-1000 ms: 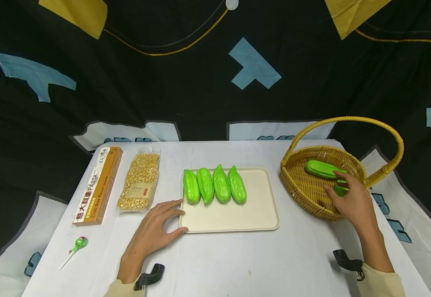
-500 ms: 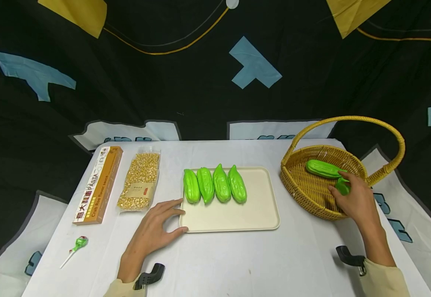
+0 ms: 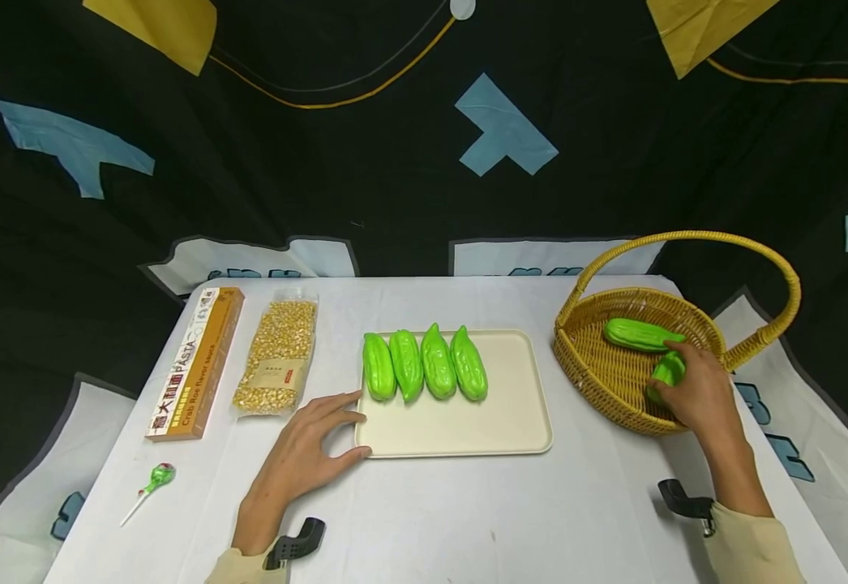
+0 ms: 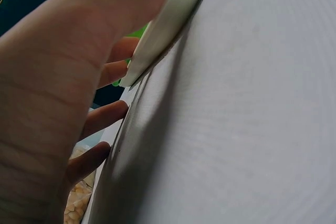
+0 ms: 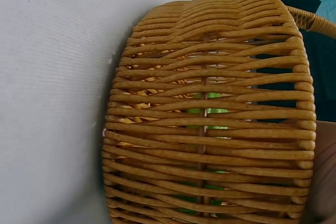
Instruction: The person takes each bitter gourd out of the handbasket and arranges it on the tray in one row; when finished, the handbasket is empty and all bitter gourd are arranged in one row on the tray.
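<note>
My right hand (image 3: 697, 389) reaches over the near right rim of the wicker basket (image 3: 592, 385), its thumb and fingers gripping a green bitter melon (image 3: 666, 373) inside. Behind that one lies another bitter melon (image 3: 636, 333), close to the fingertips. The basket's woven wall fills the right wrist view, with green showing through its gaps. My left hand (image 3: 303, 454) rests at the left edge of the cream tray (image 3: 519, 397), thumb and fingertips touching its rim with the fingers spread. Several bitter melons (image 3: 407, 365) stand in a row on the tray's left part.
At the left of the white table (image 3: 460, 519) lie a pasta box (image 3: 194, 365), a bag of corn kernels (image 3: 276, 357) and a green lollipop (image 3: 156, 483). The basket's tall handle (image 3: 687, 236) arches above it. A black cloth (image 3: 366, 186) hangs behind.
The bitter melon in my right hand has turned and shifted slightly left within the basket, showing more of itself. My left hand and the tray stay in place.
</note>
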`<state>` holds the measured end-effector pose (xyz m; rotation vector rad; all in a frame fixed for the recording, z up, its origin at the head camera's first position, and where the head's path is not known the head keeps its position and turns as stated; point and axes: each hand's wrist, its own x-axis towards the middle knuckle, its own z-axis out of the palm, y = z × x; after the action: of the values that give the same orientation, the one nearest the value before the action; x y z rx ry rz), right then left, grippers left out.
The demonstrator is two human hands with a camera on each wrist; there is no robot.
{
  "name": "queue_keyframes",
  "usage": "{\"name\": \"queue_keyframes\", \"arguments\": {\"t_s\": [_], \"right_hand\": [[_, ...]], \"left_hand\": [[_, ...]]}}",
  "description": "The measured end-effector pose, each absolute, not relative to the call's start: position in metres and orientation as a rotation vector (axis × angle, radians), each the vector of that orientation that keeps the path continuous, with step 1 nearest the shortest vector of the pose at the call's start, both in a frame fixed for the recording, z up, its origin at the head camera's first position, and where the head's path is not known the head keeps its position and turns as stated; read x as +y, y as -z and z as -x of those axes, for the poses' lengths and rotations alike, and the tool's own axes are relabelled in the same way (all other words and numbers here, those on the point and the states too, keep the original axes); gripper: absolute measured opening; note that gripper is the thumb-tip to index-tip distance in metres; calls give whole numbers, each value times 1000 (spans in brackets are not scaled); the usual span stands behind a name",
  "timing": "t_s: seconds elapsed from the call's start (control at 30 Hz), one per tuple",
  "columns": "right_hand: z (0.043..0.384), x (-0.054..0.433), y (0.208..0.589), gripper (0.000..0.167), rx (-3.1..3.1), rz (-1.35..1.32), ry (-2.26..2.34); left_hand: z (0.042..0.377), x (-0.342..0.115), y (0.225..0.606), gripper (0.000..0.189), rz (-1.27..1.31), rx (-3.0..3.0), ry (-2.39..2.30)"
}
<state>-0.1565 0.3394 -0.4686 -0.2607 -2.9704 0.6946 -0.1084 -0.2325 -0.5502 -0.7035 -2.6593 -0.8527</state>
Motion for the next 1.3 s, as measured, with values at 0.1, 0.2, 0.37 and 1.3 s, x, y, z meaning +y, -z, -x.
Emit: {"name": "queue_keyframes", "arguments": {"t_s": [0.1,0.2,0.37,1.3], "right_hand": [[158,340,467,76,-3013,280,-707],[160,341,466,79,-3053,295,-718],[160,343,466,84,-3092,272,-716],[165,344,468,76,-3074,97,-732]], "left_hand": [[108,-233,550,47,701,-2660,856],[108,-233,550,47,699,-2661,855],[108,-233,550,46,696,-2668,851],[108,-232,548,48,693,-2681,837]]}}
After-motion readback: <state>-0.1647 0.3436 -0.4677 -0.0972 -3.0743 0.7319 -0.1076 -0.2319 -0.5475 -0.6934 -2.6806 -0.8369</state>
